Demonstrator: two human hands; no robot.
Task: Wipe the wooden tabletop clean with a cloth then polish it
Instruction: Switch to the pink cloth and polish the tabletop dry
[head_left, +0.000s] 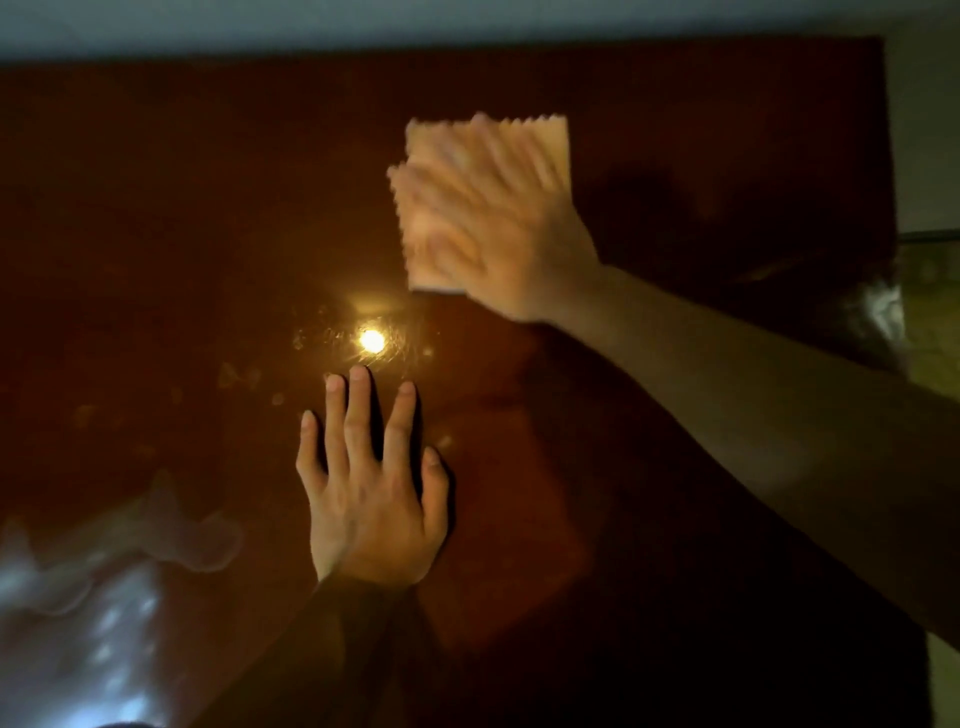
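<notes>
The dark glossy wooden bench (208, 208) fills my view in a dim room, lamp glare (372, 340) showing smears beside my flat left hand (371, 499), while beyond that glare my right hand (498, 234) presses, fingers spread, the soft, light cloth (545, 140), best held flat.

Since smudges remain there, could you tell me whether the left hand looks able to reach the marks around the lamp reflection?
Probably yes: the left hand lies flat on the tabletop, fingertips just short of the reflection, nothing between. The cloth is under the right hand, though.
</notes>
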